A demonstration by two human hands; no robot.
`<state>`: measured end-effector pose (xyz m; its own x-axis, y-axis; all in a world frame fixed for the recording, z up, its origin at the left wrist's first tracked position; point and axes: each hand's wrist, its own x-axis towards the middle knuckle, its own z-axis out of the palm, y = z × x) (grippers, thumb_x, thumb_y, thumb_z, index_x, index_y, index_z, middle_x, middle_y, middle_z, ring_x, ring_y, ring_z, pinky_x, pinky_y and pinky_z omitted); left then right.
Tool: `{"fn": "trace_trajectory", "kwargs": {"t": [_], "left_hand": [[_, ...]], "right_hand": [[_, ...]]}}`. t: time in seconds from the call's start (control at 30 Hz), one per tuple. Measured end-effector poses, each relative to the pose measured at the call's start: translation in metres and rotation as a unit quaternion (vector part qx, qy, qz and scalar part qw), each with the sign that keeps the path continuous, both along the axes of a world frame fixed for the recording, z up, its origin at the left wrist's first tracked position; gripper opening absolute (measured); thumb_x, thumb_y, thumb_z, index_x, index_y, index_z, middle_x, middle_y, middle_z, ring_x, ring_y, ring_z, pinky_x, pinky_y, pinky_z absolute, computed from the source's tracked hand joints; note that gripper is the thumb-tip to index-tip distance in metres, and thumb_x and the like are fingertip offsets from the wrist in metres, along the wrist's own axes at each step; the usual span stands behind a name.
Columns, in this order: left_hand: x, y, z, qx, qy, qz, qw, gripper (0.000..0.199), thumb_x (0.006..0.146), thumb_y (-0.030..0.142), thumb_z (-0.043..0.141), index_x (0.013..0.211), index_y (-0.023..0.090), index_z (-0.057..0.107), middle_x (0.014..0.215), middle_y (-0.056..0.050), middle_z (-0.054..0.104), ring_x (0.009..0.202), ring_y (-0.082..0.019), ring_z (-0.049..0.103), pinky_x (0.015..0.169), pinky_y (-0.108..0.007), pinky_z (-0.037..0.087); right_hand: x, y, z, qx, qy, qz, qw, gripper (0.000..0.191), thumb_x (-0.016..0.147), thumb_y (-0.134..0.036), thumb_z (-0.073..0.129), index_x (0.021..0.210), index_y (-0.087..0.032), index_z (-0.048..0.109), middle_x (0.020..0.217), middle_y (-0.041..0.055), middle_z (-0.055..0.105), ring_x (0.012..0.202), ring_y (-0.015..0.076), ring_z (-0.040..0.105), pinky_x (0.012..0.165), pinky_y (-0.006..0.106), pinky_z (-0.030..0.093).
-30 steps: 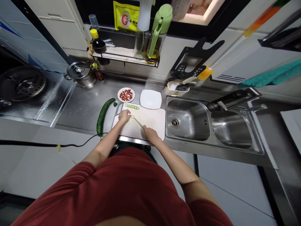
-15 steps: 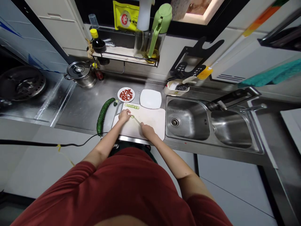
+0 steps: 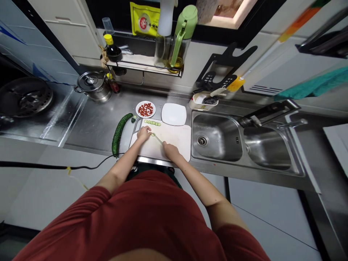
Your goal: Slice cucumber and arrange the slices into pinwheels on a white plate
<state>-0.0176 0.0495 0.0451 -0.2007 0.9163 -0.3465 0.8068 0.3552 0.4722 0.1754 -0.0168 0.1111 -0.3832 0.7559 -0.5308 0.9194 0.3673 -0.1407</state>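
Note:
My right hand (image 3: 170, 150) is wrapped round the handle of a small knife, whose pale narrow blade (image 3: 158, 139) points up and to the left over the white cutting board (image 3: 174, 139). At the blade's tip is a round cucumber slice (image 3: 153, 134). My left hand (image 3: 144, 133), fingers curled, pinches at that slice's left edge; the exact grip is too small to make out. Along the board's far edge lies a row of cucumber slices (image 3: 152, 123). A whole dark green cucumber (image 3: 119, 134) rests left of the board, and a cut cucumber end (image 3: 133, 119) sits by the board's handle.
Behind the board stand a round plate of chopped red pieces (image 3: 145, 109) and a white square plate (image 3: 174, 114). A double sink (image 3: 217, 136) adjoins on the right. To the left are a lidded pot (image 3: 94, 87) and a stove burner (image 3: 25, 96). Bottles crowd the wall shelf (image 3: 144, 66).
Both hands, the knife and the slice stay in almost the same place. The view has shifted very slightly.

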Motion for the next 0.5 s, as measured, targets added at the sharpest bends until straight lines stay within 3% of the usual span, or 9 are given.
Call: {"fn": "trace_trajectory", "kwargs": {"t": [0.23, 0.5], "left_hand": [[-0.001, -0.005, -0.001, 0.014, -0.017, -0.01, 1.0, 0.019, 0.078, 0.031, 0.062, 0.096, 0.027, 0.062, 0.097, 0.0, 0.057, 0.085, -0.014, 0.055, 0.075, -0.024, 0.041], [0.001, -0.02, -0.001, 0.063, -0.014, -0.065, 0.996, 0.022, 0.081, 0.03, 0.059, 0.102, 0.027, 0.061, 0.1, -0.003, 0.052, 0.091, -0.017, 0.055, 0.083, -0.027, 0.042]], "right_hand": [[0.009, -0.007, -0.001, -0.016, -0.01, -0.006, 1.0, 0.029, 0.09, -0.006, 0.035, 0.117, -0.014, 0.04, 0.098, 0.0146, 0.064, 0.092, 0.0216, 0.064, 0.075, 0.03, 0.047], [0.011, -0.012, 0.005, -0.03, -0.004, -0.017, 0.999, 0.032, 0.088, -0.004, 0.034, 0.117, -0.014, 0.04, 0.098, 0.0143, 0.064, 0.092, 0.0229, 0.063, 0.074, 0.031, 0.046]]}}
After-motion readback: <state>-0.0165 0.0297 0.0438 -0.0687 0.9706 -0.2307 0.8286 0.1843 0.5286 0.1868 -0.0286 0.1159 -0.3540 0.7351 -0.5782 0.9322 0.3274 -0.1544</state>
